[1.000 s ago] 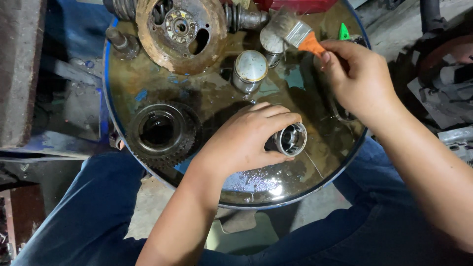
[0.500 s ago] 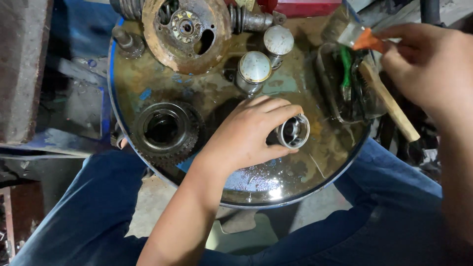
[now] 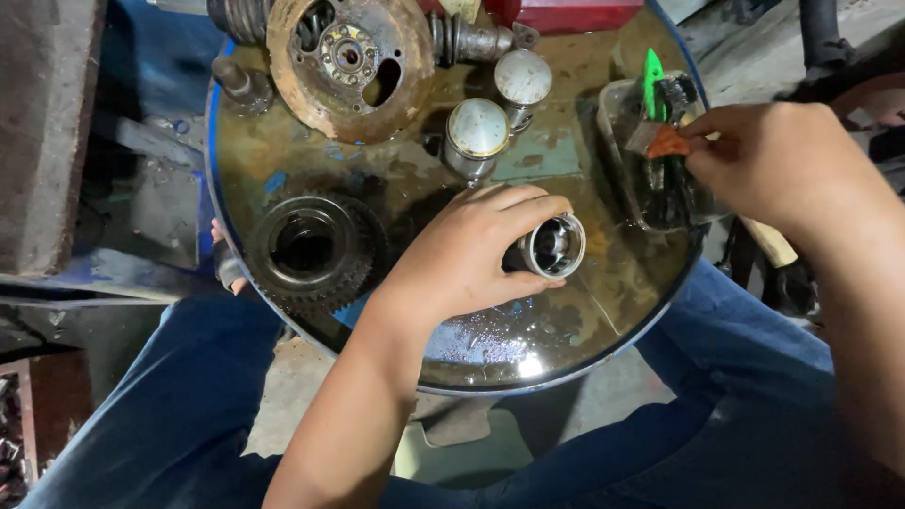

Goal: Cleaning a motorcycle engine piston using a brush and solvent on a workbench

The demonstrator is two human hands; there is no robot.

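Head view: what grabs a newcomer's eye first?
The left hand at centre, gripping a shiny metal cylinder over the oily drum top. Then the rusty disc at the top and the dark gear on the left. The right hand holds an orange-handled brush over a tray.

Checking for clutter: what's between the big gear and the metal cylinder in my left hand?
Only the left hand itself over bare oily drum top, head view.

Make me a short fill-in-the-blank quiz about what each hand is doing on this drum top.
The left hand holds a hollow metal ____ on its side.
The right hand dips a brush with an ____ ferrule into the clear tray.
The big toothed ____ lies left of the left hand.

Missing words: cylinder; orange; gear
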